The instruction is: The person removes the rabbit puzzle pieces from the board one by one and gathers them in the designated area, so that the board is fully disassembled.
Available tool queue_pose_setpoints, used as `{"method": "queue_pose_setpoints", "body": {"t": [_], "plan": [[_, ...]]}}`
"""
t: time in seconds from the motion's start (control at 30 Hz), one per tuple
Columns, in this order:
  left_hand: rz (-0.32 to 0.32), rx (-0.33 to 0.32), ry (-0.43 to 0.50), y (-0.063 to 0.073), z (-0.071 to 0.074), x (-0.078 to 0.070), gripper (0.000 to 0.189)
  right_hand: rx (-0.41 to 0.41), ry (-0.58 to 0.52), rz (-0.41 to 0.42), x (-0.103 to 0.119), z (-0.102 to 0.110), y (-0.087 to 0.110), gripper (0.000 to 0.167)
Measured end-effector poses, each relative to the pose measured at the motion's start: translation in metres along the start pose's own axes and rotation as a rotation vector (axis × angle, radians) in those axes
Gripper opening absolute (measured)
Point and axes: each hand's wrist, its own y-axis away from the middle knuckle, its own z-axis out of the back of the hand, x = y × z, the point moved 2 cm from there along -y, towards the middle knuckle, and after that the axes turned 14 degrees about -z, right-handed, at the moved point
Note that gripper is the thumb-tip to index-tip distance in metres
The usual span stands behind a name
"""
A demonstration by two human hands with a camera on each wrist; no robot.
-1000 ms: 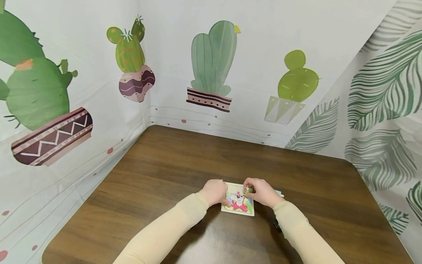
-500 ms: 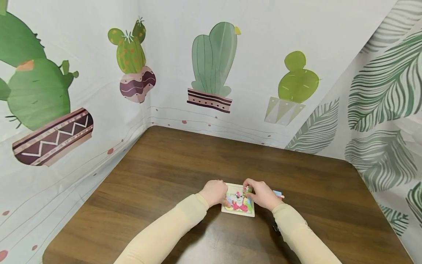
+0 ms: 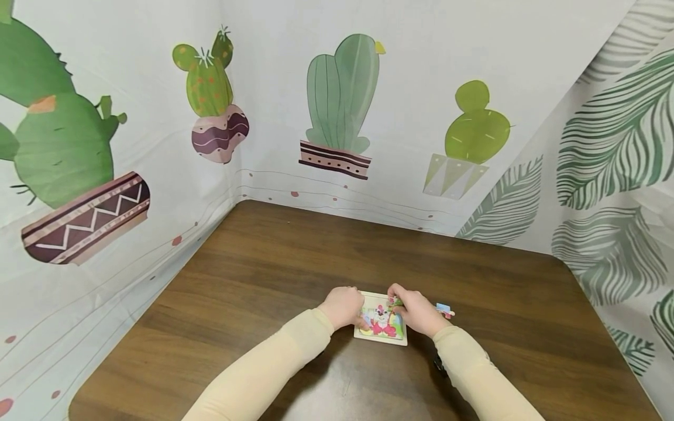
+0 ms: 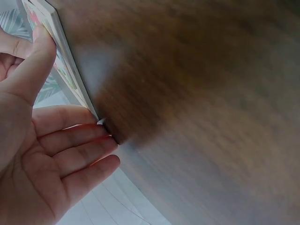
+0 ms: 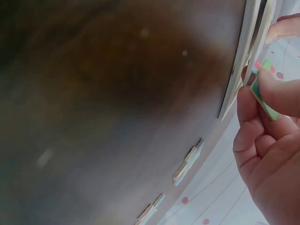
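A square wooden puzzle board [image 3: 380,341] lies on the table, its picture of a cartoon figure in red largely assembled, with pale bare wood at the top left. On its left side, my left hand [image 3: 343,306] touches it. The left wrist view shows that thumb [image 4: 43,40] on the picture and the straight index finger at the board's edge. Over the upper right of the board, my right hand [image 3: 418,310] pinches a green puzzle piece [image 5: 268,104] between thumb and finger, tilted and close to the board. My right fingers partly hide it in the head view.
Right of my right hand, a blue and red loose puzzle piece [image 3: 444,309] lies on the brown wooden table [image 3: 295,251]. The right wrist view shows one loose piece [image 5: 188,163] and another piece [image 5: 151,210] beyond the board. A cactus-print cloth [image 3: 263,117] hangs behind the table.
The right hand has shifted very slightly left, with its green piece tilting a little and more of the loose piece beside it showing. The left hand stays in place on the board.
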Motion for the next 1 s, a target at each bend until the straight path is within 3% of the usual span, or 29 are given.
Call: {"method": "queue_pose_setpoints", "body": {"t": [0.53,0.77,1.0], "plan": [[0.0,-0.014,-0.006,0.001,0.0,0.0,0.047,-0.033,0.042,0.117,0.005,0.001,0.002,0.033],[-0.008,-0.02,-0.024,0.001,0.0,0.001,0.048,-0.168,0.203,0.209,0.011,0.001,0.007,0.031],[-0.012,-0.02,-0.03,0.001,-0.001,0.0,0.049,-0.196,0.305,0.209,0.014,0.001,0.009,0.027]]}}
